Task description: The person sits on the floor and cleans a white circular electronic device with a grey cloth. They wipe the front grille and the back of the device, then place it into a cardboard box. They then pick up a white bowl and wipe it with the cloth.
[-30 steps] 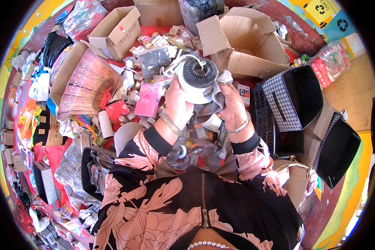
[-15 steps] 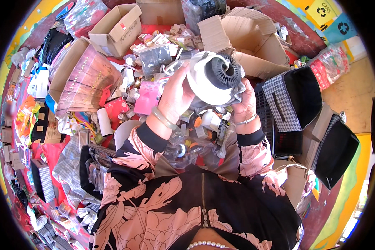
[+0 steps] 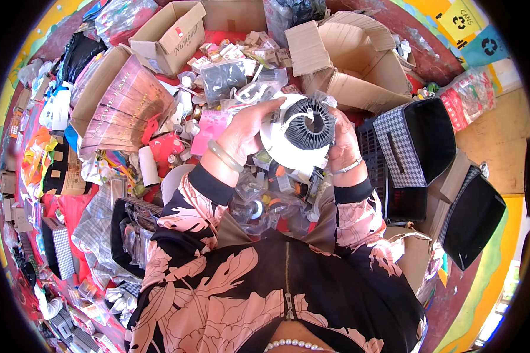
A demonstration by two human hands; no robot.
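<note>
Between my two hands is a round white downlight [image 3: 281, 152] with a black finned heat sink on its back and a short white cable. The finned side faces up toward me. My left hand [image 3: 241, 130] grips the white rim from the left, its thumb along the upper edge. My right hand [image 3: 343, 141] closes round the opposite side, by the fins, where a bit of clear plastic shows. Below the light, a heap of loose parts and clear plastic bags [image 3: 268, 206] lies in front of my lap. The undersides of both hands are hidden.
Open cardboard boxes [image 3: 350, 59] stand at the back, with piled small boxes and parts between them. At the right are black houndstooth bins [image 3: 421, 141]. A printed carton [image 3: 123, 109], a pink box [image 3: 211, 130] and a white roll [image 3: 149, 166] lie to the left.
The downlight has turned in my hands, so its finned back and centre opening face me more. It has come slightly lower, and both hands have shifted their hold on it.
</note>
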